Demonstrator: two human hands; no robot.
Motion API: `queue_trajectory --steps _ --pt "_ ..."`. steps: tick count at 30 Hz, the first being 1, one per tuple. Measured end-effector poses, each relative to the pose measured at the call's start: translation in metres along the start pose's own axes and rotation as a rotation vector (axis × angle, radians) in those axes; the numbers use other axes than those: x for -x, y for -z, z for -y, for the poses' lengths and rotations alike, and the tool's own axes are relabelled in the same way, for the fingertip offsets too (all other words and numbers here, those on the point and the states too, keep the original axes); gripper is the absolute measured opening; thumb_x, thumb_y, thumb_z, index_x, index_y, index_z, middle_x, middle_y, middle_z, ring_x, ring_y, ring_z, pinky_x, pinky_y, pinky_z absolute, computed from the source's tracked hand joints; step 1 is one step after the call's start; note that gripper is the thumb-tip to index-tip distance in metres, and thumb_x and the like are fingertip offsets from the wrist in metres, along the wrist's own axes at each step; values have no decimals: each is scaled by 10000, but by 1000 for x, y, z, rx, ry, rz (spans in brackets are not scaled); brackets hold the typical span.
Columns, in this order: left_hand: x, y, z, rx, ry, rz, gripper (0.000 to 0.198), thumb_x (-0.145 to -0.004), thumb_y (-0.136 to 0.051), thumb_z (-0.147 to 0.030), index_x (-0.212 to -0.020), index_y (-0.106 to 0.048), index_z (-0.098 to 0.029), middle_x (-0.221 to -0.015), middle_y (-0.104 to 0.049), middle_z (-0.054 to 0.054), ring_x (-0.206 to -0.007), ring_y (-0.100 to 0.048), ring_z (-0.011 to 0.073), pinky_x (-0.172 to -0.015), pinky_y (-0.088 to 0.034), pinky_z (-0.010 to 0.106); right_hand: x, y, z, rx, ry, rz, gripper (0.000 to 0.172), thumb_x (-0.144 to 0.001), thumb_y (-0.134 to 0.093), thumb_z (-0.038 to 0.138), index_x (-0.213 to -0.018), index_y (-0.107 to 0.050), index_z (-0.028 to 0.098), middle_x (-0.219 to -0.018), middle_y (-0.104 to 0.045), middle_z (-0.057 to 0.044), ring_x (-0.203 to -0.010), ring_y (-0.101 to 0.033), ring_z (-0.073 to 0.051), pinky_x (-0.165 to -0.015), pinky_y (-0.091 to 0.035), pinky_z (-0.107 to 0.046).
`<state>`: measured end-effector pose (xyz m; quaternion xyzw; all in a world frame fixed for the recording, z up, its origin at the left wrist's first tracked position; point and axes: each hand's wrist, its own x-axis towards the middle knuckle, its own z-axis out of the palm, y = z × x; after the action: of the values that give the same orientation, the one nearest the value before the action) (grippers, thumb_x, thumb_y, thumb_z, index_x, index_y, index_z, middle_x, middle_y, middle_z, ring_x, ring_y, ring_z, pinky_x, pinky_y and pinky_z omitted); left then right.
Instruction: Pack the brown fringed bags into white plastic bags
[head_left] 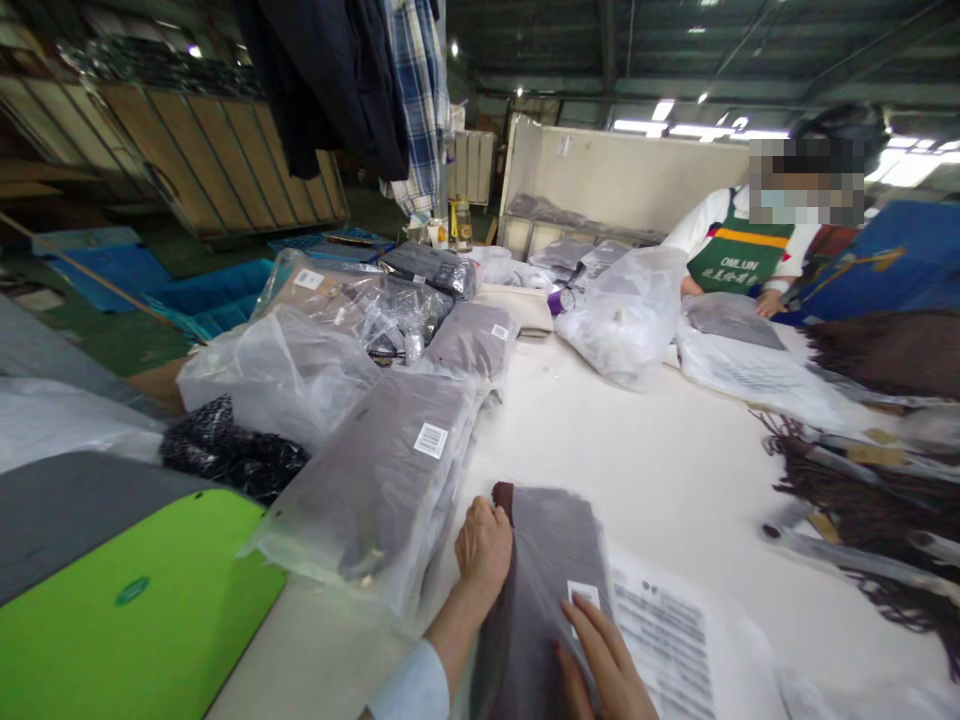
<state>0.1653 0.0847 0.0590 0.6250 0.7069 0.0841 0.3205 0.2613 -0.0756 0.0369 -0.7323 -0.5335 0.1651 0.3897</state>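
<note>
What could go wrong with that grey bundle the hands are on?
The barcode label might crease, since the right hand partly covers it. The brown edge beside the left hand could bunch up. The grey bundle may also catch on the bagged stack lying close on its left.

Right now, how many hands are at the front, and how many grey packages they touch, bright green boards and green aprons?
Left hand and right hand: 2
Touched grey package: 1
Bright green board: 1
Green apron: 1
Total: 5
</note>
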Motion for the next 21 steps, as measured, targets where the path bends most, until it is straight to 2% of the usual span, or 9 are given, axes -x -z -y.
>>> queue_trajectory --steps 1,2,4,7,11,14,17,21 --pt "-2 -1 0 -16 3 4 177 -906 -380 -214 -957 -536 -147 -945 -652 101 -933 -613 187 -746 -407 244 -18 -9 3 29 112 37 324 -822 -488 294 -1124 -603 270 -1185 -600 -58 -1092 -563 -221 -912 -498 -392" --pt "-3 -1 0 -30 3 10 172 -905 -385 -211 -950 -540 -152 -935 -656 94 -929 -614 181 -742 -405 240 -35 -17 8 62 153 33 338 -834 -463 270 -1149 -583 248 -1190 -596 -64 -1091 -563 -207 -906 -502 -377" --pt "-4 0 0 -50 -8 29 162 -902 -396 -199 -934 -550 -164 -919 -664 76 -916 -617 167 -729 -401 227 -67 -34 15 112 187 23 346 -856 -399 231 -1156 -569 208 -1181 -597 -84 -1088 -560 -191 -919 -490 -370" --pt "-9 3 0 -68 -16 62 159 -899 -404 -177 -908 -564 -173 -898 -672 52 -883 -622 153 -708 -397 217 -99 -54 16 177 218 92 377 -864 -331 185 -1162 -560 162 -1178 -585 -118 -1102 -542 -194 -942 -464 -376" --pt "-16 3 0 -93 34 55 223 -916 -335 -159 -945 -555 -132 -931 -666 96 -904 -617 180 -714 -397 242 -114 -68 6 229 198 187 401 -872 -298 162 -1196 -533 177 -1148 -575 -115 -1062 -545 -198 -896 -474 -362" --pt "-16 -2 2 -101 61 47 261 -920 -290 -146 -957 -546 -109 -929 -661 121 -909 -620 194 -711 -402 256 -117 -67 5 268 170 263 390 -892 -299 180 -1226 -497 219 -1106 -569 -87 -987 -562 -182 -853 -475 -327" --pt "-13 -7 5 -100 25 60 242 -918 -317 -172 -952 -552 -128 -946 -661 112 -903 -623 192 -708 -403 257 -127 -64 13 321 117 333 376 -911 -308 242 -1256 -453 218 -1049 -556 -88 -862 -592 -179 -745 -485 -301" --pt "-15 -9 8 -93 26 65 202 -890 -374 -206 -900 -570 -159 -878 -678 92 -854 -634 205 -670 -395 274 -147 -62 26 376 65 427 258 -893 -380 283 -1068 -563 231 -975 -532 -56 -724 -589 -154 -629 -443 -262"
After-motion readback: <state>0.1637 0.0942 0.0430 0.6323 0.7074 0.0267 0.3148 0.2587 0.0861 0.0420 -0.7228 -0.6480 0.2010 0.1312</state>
